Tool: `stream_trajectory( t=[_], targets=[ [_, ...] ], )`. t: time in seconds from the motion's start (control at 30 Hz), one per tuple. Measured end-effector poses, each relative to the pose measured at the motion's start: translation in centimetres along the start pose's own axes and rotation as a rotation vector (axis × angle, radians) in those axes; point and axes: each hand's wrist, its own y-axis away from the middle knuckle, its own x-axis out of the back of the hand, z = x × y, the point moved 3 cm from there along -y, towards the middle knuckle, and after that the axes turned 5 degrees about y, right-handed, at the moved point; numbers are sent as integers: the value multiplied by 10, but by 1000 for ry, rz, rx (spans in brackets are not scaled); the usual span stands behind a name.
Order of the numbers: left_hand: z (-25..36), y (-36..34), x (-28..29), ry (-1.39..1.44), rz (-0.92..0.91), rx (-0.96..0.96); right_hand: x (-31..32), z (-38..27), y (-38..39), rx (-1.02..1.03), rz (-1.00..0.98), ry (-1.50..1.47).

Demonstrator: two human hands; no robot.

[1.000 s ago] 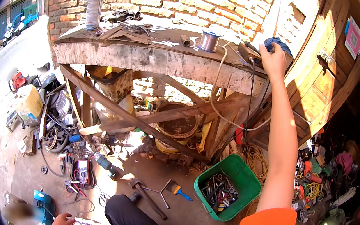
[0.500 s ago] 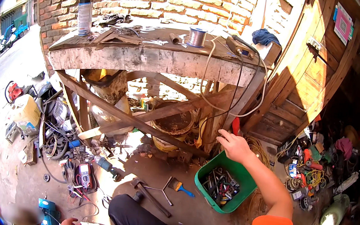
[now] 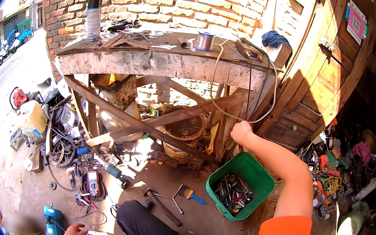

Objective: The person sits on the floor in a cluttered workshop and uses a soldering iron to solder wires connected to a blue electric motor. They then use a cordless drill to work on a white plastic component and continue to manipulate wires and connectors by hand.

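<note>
My right hand [image 3: 241, 133] is closed at the hanging black and pale cables [image 3: 247, 99], below the bench edge and above the green bin of tools [image 3: 239, 187]; whatever lies inside its fingers is hidden. On the wooden bench [image 3: 157, 66], the cables lie by a brown-and-black tool [image 3: 248, 49], near a blue cloth [image 3: 271, 38] and a spool of wire [image 3: 205, 40]. My left hand [image 3: 74, 234] is low at the bottom edge, fingers loosely bent and apart, beside a teal machine [image 3: 54, 222], with nothing visible in it.
A spray can [image 3: 93, 19] stands on the bench. A hammer [image 3: 162, 207], paintbrush [image 3: 191, 195] and multimeter [image 3: 92, 182] lie on the floor. Piles of tools and cords [image 3: 332, 174] crowd both sides. A wooden door [image 3: 325, 88] is at the right.
My right hand has come down from the blue cloth on the bench to the hanging cables, and its fingers have closed since half a second ago. The view has shifted slightly.
</note>
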Motion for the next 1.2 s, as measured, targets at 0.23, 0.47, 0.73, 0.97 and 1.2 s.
stream_trajectory(
  t=[0.23,0.47,0.73,0.97,1.2],
  targets=[
    [-9,11,5,-7,28,66,100,53,45,192,-24,-855],
    [29,10,9,-22,5,83,158,160,35,49,869,-2109],
    [17,1,5,-10,44,25,162,188,-8,-695,861,-1207],
    [13,1,5,-10,6,106,187,145,0,-805,838,-952],
    [-2,6,4,-84,37,98,190,145,17,-796,891,-960]
  ],
)
